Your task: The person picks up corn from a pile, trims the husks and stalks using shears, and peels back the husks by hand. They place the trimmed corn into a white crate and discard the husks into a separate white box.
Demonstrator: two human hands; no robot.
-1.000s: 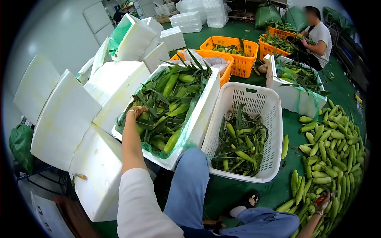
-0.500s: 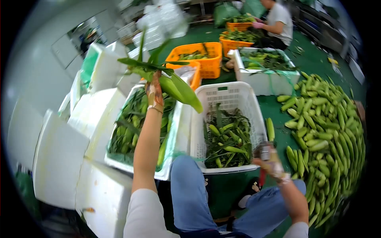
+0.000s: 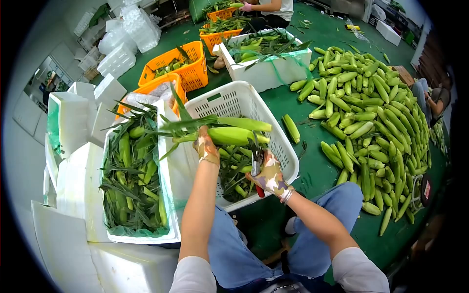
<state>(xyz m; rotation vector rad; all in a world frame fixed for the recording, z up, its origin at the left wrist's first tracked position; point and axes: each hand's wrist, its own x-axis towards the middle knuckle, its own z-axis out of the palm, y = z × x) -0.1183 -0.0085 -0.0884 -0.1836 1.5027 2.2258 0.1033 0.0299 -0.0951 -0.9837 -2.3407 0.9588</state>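
Above the white plastic basket (image 3: 286,141), my left hand (image 3: 206,145) in a patterned glove grips two leafy green corn ears (image 3: 229,136) lying nearly level, their tips pointing right. My right hand (image 3: 268,175), also gloved, is wrapped round red-handled pruning shears (image 3: 256,166), whose blades are close to the tip of the lower ear. Leafy scraps and small green pieces (image 3: 237,188) lie inside the basket, partly hidden by my hands. On the left, a white foam box (image 3: 171,215) lined with green film is full of leafy corn (image 3: 132,171).
A large pile of green corn (image 3: 381,122) covers the floor at right, with a single ear (image 3: 291,128) beside the basket. Behind stand orange crates (image 3: 195,68) and another foam box (image 3: 268,75). Foam boxes (image 3: 73,171) stack at left. Two other people sit farther off.
The view has turned to the right. My left hand and the corn have come down over the basket, and my right hand with the shears has moved up beside the ears.
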